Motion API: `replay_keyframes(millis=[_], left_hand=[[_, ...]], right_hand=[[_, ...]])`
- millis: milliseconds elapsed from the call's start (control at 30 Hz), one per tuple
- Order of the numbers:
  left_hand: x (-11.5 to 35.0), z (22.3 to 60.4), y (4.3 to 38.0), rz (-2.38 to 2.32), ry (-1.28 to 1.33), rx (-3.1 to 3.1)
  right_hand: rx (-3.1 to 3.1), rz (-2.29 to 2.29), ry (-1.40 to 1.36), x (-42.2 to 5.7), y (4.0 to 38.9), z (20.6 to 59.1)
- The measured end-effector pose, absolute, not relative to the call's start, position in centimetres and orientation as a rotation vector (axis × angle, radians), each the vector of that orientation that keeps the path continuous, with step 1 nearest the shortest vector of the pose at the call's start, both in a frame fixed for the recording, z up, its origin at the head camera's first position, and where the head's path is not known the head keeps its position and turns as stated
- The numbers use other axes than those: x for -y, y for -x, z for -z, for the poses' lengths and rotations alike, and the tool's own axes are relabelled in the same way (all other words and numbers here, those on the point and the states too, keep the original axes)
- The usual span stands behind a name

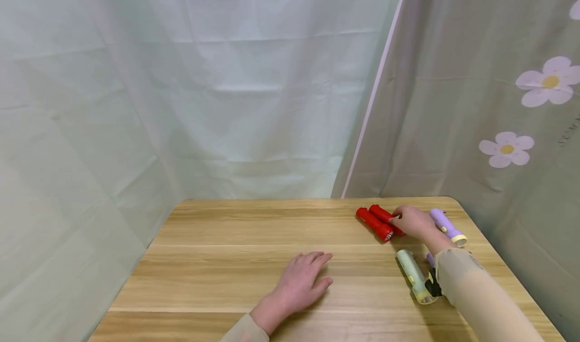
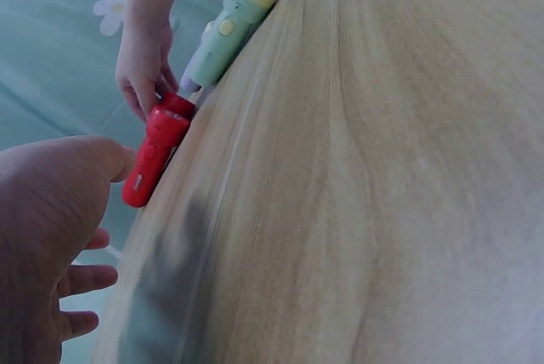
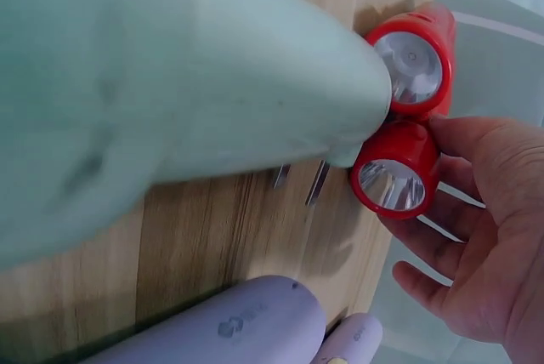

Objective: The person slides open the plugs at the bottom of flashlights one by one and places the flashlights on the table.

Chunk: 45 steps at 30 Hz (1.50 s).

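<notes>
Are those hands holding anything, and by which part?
The right hand grips the farther red flashlight near its lens end; the left hand holds nothing.

Wood-grain tabletop — on it 2 red flashlights, 1 pale green flashlight, 2 purple flashlights.

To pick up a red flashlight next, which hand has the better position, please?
Probably the right hand: its fingers flank one red flashlight. The left hand is apart from it, farther left over the table.
</notes>
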<state>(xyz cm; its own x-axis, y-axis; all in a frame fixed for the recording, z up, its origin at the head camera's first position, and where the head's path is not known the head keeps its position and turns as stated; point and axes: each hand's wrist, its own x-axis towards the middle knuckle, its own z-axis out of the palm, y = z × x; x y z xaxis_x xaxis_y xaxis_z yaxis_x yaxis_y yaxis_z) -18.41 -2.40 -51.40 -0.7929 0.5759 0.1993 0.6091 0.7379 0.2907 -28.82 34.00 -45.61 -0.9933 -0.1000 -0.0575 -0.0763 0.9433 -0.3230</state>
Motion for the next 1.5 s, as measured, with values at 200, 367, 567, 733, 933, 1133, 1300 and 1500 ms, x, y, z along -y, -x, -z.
replay_keyframes(millis=[200,367,567,733,933,1133,1300,1500], left_hand=[[2.2,51.4,18.1,0.555,0.978,2.837],[2.2,51.3,17.8,0.575,0.983,2.832],[2.2,51.4,17.7,0.570,0.986,2.824],[2.2,51.4,17.7,0.563,0.994,2.820],[2.1,51.5,17.6,0.543,1.002,2.817],[2.0,51.4,17.5,0.536,1.009,2.803],[2.0,51.3,17.4,0.539,1.016,2.791],[2.1,51.3,17.3,0.550,1.011,2.795]], right_hand=[[-3.011,0.511,0.102,-35.3,28.7,45.9],[-3.000,0.507,0.074,-36.0,28.4,45.7],[-3.005,0.468,0.101,-35.7,28.3,45.6],[-3.004,0.423,0.086,-35.2,28.5,45.9],[-3.027,0.399,0.063,-34.9,28.5,46.3],[-3.057,0.388,0.043,-34.8,28.4,46.6],[-3.094,0.407,0.034,-34.8,28.2,46.4],[-3.157,0.449,0.028,-34.8,27.8,46.1]])
